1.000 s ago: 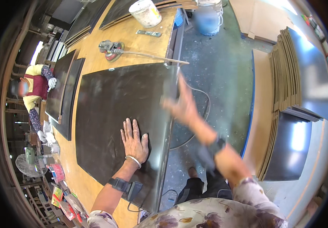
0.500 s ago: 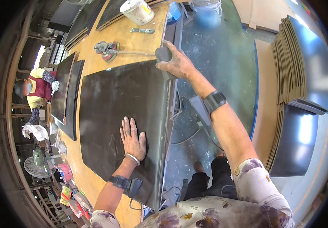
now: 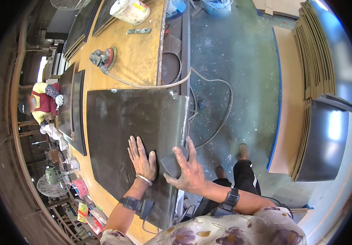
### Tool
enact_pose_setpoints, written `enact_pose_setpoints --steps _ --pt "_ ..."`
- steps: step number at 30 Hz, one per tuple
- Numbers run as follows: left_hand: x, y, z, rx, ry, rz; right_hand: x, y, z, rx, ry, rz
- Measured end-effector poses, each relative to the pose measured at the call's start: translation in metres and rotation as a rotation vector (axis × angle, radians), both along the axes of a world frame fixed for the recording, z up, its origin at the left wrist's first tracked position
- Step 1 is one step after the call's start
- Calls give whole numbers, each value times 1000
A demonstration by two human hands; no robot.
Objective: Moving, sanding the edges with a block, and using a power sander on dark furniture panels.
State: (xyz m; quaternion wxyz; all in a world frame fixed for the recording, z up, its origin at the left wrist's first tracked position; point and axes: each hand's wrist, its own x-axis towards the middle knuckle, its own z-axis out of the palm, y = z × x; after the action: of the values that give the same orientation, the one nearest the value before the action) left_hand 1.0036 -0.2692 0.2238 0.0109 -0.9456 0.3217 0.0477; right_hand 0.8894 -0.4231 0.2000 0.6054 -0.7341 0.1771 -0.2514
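Note:
A large dark panel (image 3: 121, 112) lies on the wooden workbench top, its right edge along the bench's side. My left hand (image 3: 144, 162) rests flat on its surface with fingers spread. At the panel's right edge my right hand (image 3: 190, 170) grips a dark grey sanding block (image 3: 170, 166), thumb on one side and fingers on the other. The block's face lies against the panel near the edge. Pale dust marks the panel's far right corner and edge.
Beyond the panel an orbital sander (image 3: 103, 59) trails a hose (image 3: 143, 86) over the bench edge. A putty knife (image 3: 138, 31) and white bucket (image 3: 130, 11) stand farther back. A co-worker (image 3: 43, 102) works at the left. Stacked boards (image 3: 317, 61) stand at the right.
My right hand has drawn the sanding block from the panel's far corner toward me along its right edge. My left hand stays flat on the panel. The view has shifted slightly.

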Motion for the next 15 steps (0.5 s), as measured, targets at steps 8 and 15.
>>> enact_pose_setpoints --steps 8,15 --pt "5 -5 -5 -46 3 -18 96 -109 -1 -64 251 -112" --pt "5 -4 -1 -17 1 -22 25 -29 19 9 282 120"
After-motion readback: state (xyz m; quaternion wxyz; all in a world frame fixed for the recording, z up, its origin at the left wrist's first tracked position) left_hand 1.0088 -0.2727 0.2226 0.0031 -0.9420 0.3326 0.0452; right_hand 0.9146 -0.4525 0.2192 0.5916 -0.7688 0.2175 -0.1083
